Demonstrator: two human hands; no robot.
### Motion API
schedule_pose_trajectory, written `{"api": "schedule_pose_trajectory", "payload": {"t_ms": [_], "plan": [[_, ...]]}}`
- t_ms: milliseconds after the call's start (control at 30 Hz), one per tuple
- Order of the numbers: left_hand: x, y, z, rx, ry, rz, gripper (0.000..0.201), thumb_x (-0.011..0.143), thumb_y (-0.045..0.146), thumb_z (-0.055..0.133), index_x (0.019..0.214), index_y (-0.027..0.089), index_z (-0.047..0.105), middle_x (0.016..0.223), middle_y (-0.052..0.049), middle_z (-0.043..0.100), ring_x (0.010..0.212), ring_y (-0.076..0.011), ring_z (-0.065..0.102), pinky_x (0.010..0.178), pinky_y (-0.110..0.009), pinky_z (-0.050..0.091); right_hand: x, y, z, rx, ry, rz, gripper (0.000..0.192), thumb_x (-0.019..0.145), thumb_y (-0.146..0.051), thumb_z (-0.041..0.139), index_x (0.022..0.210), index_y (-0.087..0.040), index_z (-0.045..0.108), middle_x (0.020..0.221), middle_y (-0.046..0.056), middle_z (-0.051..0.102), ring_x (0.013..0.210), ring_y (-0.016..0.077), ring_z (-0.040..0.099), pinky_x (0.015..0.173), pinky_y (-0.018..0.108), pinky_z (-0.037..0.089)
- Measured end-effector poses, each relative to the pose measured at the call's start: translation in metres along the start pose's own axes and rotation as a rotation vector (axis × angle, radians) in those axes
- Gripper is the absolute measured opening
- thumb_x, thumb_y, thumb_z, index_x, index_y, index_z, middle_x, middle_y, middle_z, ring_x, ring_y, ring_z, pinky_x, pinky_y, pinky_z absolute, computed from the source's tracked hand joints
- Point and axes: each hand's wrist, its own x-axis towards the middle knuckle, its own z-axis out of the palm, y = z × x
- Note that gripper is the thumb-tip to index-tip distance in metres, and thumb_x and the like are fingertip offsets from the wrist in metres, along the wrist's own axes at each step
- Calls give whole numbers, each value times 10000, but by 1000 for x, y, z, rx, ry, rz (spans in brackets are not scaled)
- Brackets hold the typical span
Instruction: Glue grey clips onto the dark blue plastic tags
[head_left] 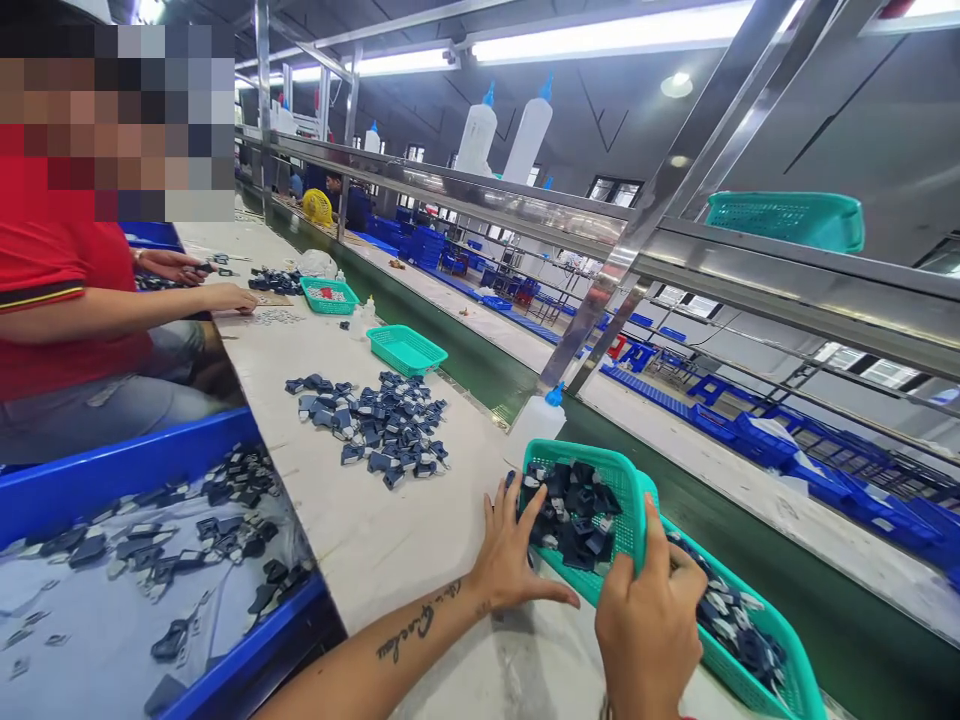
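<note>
Two teal mesh baskets sit at the bench's near right. The upper basket (pixel 630 490) is tilted on the lower basket (pixel 780 650), and both hold several small dark blue plastic parts (pixel 574 515). My right hand (pixel 649 625) grips the upper basket's near rim. My left hand (pixel 514 555) has its fingers spread on the parts at that basket's left edge. A loose pile of the same dark parts (pixel 379 425) lies on the white bench (pixel 390 545) ahead of my hands.
A blue bin (pixel 161 575) with dark parts stands at the left. A person in a red shirt (pixel 64 290) works at the far left. An empty teal basket (pixel 406 349), a glue bottle (pixel 536 420) and a green conveyor belt (pixel 480 365) lie beyond.
</note>
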Motion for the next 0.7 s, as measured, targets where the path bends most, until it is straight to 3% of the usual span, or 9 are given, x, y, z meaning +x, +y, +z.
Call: {"api": "schedule_pose_trajectory", "payload": {"t_ms": [133,333,500,700], "plan": [[1,-4,4,-3,83,-98,1179,547,716,618,1435,192,46,1519,-239,7,1361,-450,-9,1026,-702,51,-13,-3,6,-36,124,-84,484,865,-301,343,1349,-326,341,1074,104,446,622,153,468,433,229,253],[-2,0,4,25,133,-92,1090,556,585,715,1419,254,137,1536,-155,1,1356,-451,-60,1038,-692,-1,-29,-1,12,-112,277,-177,449,870,-277,359,1314,-250,420,1077,144,457,698,189,499,422,241,264],[-3,-2,3,40,183,-121,749,775,443,595,1396,250,223,1527,-106,102,1362,-406,66,1051,-673,79,-33,3,23,-120,315,-206,456,859,-262,386,1314,-253,419,1099,151,454,735,211,517,424,257,307],[1,-12,-14,61,180,-124,565,820,375,566,1327,230,360,1472,-104,265,1322,-365,242,1040,-644,188,-38,9,34,-86,364,-264,466,857,-217,388,1319,-276,405,1138,161,452,912,255,532,443,255,373]]}}
